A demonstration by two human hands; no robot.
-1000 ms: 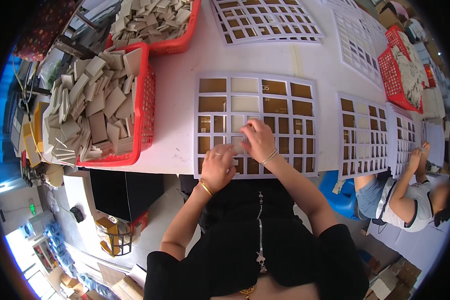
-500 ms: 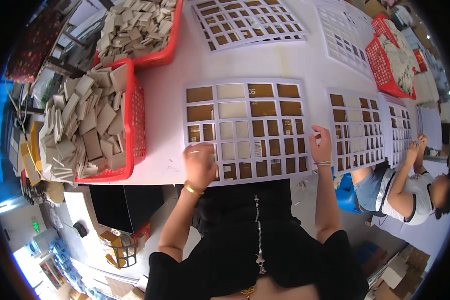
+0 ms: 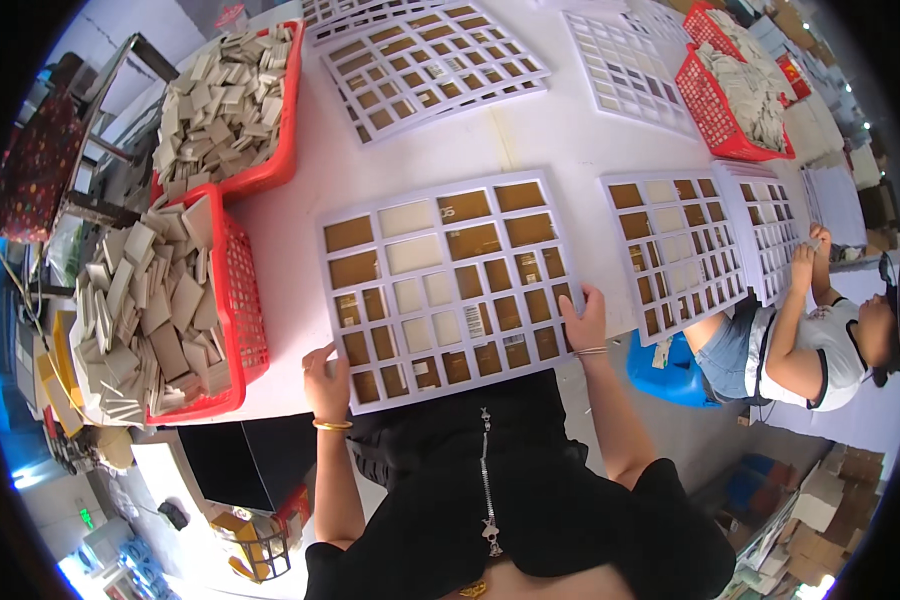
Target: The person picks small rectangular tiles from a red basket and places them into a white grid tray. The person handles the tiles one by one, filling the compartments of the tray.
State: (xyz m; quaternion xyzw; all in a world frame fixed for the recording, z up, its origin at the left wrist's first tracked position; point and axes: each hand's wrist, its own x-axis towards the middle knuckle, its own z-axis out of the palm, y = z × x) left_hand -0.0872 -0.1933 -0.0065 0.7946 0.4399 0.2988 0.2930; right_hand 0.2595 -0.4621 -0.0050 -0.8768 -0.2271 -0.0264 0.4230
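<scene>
In front of me on the table lies a white grid frame (image 3: pixel 448 246), slightly tilted toward the left. Brown backing shows through most of its openings, while several in the second column look pale. My left hand (image 3: pixel 326 384) has its fingers curled at the frame's lower left edge. At the lower right edge, my right hand (image 3: pixel 584 322) grips the frame with thumb on top. The undersides of both grips are hidden. Left of the frame stands a red basket (image 3: pixel 242 310) heaped with pale flat rectangular pieces (image 3: pixel 160 290).
Behind that basket is another red basket (image 3: pixel 288 120) of smaller pieces. More grid frames (image 3: pixel 430 70) lie at the back, and another grid frame (image 3: pixel 676 240) lies to the right. A person (image 3: pixel 810 350) works at the far right beside a blue stool (image 3: pixel 670 370).
My left hand has moved from over the frame's lower left openings to its edge. My right hand has come in to the right edge. The frame has turned slightly; the view has shifted.
</scene>
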